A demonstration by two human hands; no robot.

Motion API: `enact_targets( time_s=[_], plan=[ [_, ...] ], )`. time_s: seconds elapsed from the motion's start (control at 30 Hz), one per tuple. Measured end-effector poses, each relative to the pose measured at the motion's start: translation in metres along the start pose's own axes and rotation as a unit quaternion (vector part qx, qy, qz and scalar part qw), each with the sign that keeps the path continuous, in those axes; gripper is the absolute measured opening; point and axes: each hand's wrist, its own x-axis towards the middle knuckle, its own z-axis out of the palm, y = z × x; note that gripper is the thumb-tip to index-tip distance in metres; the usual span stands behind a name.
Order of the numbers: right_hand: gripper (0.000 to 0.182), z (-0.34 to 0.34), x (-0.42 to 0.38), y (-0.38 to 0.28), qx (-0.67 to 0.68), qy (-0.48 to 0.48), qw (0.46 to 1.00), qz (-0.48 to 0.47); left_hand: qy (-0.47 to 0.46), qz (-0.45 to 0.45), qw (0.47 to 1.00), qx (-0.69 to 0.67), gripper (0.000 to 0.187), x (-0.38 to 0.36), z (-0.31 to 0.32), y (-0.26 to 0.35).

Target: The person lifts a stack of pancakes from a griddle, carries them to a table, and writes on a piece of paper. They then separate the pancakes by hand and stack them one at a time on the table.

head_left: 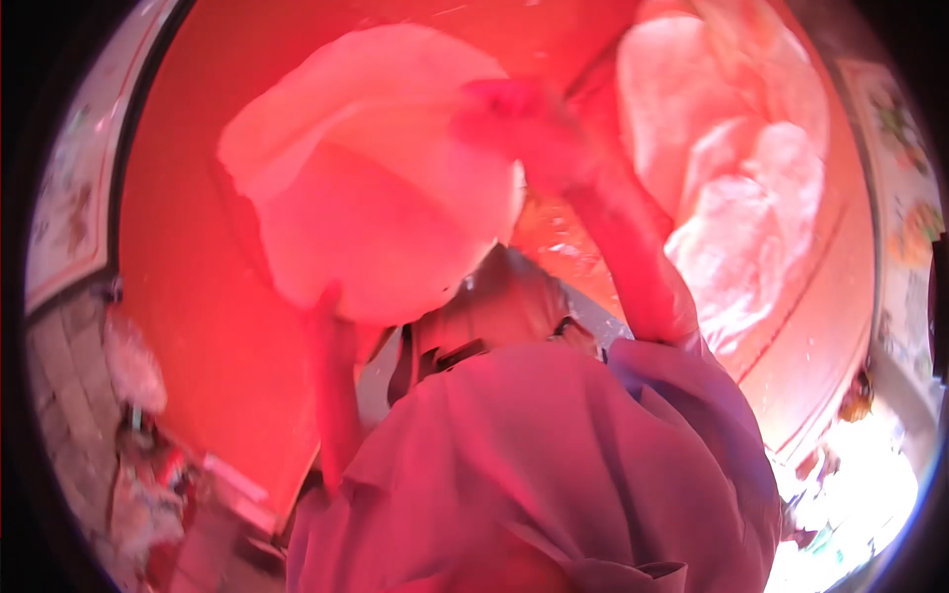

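Observation:
A thin, pale, round sheet (366, 198) that looks like flatbread or rolled dough spreads in front of me, a fold line running across its far part. My left hand (331, 308) pinches its near edge, at the lower left. On the sheet's right side, my right hand (524, 124) has its fingers closed at the edge; motion blurs them. To the right of my right forearm lies a loose heap of similar pale, crumpled sheets (732, 168). Red light tints everything, so true colours and the exact material are hard to tell.
The sheets are over a red-lit work surface (208, 376). A small wet or shiny patch (559, 237) shows beside my right forearm. Printed panels stand at far left (79, 168) and far right (905, 178). Plastic bags (138, 366) and clutter are on the tiled floor at lower left.

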Motion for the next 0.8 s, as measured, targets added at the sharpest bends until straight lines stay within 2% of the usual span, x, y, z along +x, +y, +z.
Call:
enact_targets(
  time_s=[0.1, 0.17, 0.2, 0.27, 0.37, 0.47, 0.57, 0.6, 0.67, 0.73, 0.77, 0.8],
  plan=[
    [0.021, -0.065, -0.045, -0.090, 0.034, 0.172, 0.983, -0.047, -0.042, -0.010, 0.996, 0.074, 0.051, 0.006, -0.021, -0.008],
    [0.021, -0.094, -0.082, -0.132, 0.040, 0.244, 0.964, -0.095, -0.073, -0.022, 0.990, 0.118, 0.050, 0.032, -0.056, -0.020],
    [0.021, -0.104, -0.101, -0.150, 0.037, 0.273, 0.954, -0.114, -0.061, -0.166, 0.975, 0.136, 0.051, 0.061, -0.082, -0.020],
    [0.021, -0.117, -0.129, -0.177, 0.021, 0.319, 0.937, -0.138, -0.029, -0.440, 0.882, 0.166, 0.053, 0.110, -0.122, -0.016],
    [0.021, -0.154, -0.143, -0.190, -0.009, 0.346, 0.928, -0.139, 0.011, -0.443, 0.895, 0.054, 0.058, 0.087, -0.088, -0.004],
    [0.020, -0.200, -0.131, -0.195, -0.012, 0.316, 0.940, -0.128, -0.088, -0.186, 0.963, 0.173, 0.056, 0.108, -0.137, -0.038],
    [0.020, -0.235, -0.103, -0.221, 0.003, 0.253, 0.958, -0.133, -0.072, -0.199, 0.977, 0.041, 0.053, 0.057, -0.071, -0.008],
    [0.020, -0.242, -0.099, -0.231, 0.006, 0.251, 0.958, -0.141, -0.114, -0.121, 0.973, 0.157, 0.052, 0.058, -0.074, -0.008],
    [0.023, -0.237, -0.101, -0.254, 0.021, 0.261, 0.951, -0.165, -0.134, -0.039, 0.964, 0.227, 0.051, 0.052, -0.067, -0.004],
    [0.025, -0.211, -0.118, -0.270, 0.060, 0.259, 0.950, -0.164, -0.121, -0.064, 0.983, 0.123, 0.050, 0.040, -0.053, 0.000],
    [0.027, -0.221, -0.134, -0.268, 0.027, 0.242, 0.950, -0.194, -0.120, -0.072, 0.987, 0.084, 0.050, 0.035, -0.047, 0.001],
    [0.029, -0.217, -0.145, -0.257, 0.026, 0.289, 0.938, -0.191, -0.122, -0.074, 0.988, 0.058, 0.049, 0.032, -0.044, 0.002]
  ],
)
